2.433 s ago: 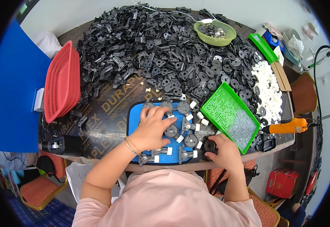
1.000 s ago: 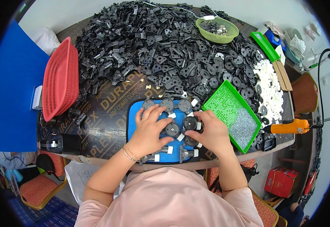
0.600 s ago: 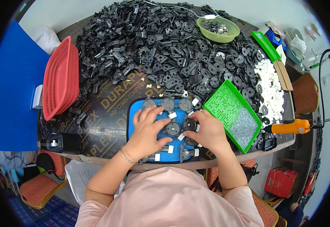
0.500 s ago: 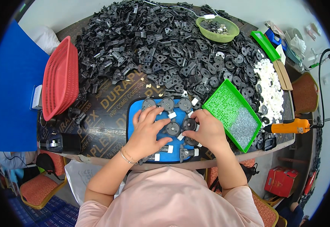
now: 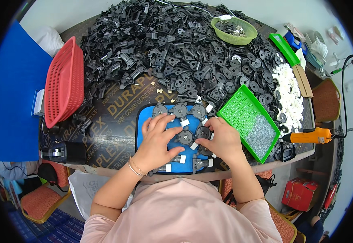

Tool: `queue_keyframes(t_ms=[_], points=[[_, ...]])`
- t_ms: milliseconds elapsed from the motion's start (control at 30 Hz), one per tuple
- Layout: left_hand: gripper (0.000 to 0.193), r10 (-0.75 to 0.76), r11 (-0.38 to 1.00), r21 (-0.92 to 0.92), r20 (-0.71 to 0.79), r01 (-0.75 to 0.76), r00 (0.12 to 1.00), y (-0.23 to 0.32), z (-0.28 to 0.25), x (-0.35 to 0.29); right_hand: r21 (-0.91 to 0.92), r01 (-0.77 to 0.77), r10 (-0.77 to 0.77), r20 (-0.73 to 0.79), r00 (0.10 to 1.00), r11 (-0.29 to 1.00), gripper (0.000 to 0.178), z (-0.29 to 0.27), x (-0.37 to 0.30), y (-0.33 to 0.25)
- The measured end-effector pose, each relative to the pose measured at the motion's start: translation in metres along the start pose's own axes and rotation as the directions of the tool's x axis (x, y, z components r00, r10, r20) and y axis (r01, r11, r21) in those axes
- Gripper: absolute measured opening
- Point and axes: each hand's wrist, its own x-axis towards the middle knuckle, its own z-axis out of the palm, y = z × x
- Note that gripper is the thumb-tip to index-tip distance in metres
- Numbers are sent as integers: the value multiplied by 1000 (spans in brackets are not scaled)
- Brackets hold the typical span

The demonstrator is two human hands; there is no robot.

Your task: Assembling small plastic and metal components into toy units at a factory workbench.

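Observation:
In front of me lies a blue mat (image 5: 142,121) with a dark edge, bearing several black round discs with small white tabs. My left hand (image 5: 157,139) rests over its left part, fingers spread and holding nothing I can see. Its fingertips are close to a disc (image 5: 185,137) with a metal centre. My right hand (image 5: 223,139) has thumb and forefinger on opposite sides of another black disc (image 5: 203,132). Along the far edge of the mat sit more discs, one of them the middle disc (image 5: 180,109). A flat black bracket (image 5: 200,163) with a white end lies near the front edge.
A large heap of black plastic parts (image 5: 156,48) covers the back of the table. On the right are a green tray (image 5: 230,106) with small metal pieces, white parts (image 5: 286,89) and an orange power screwdriver (image 5: 312,135). Red baskets (image 5: 65,85) stand left; a green bowl (image 5: 235,39) sits behind.
Both hands keep nearly the same pose on the mat. The whole view has shifted very slightly; no part has visibly been picked up or let go.

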Motion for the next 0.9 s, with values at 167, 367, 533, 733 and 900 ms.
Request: queue_keyframes(t_ms=[167, 367, 533, 733, 900], points=[[51, -2, 1000, 31, 6, 2, 1000, 5, -3, 1, -15, -9, 9, -13, 1000, 1000, 47, -2, 2, 3], [50, -19, 999, 42, -39, 20, 999, 0, -13, -9, 76, -71, 89, -264, 960, 995, 43, -42, 43, 41], [50, -37, 997, 65, -35, 39, 999, 1, -21, -14, -199, -174, 70, -441, 895, 965, 34, -72, 114, 107], [48, -109, 992, 56, -87, 114, 990, -9, -28, -34, -218, -338, 295, -209, 932, 915, 27, -73, 150, 131], [47, -129, 990, 50, -96, 135, 987, -17, -31, -44, -43, -344, 336, -129, 933, 938, 19, -78, 150, 150]])
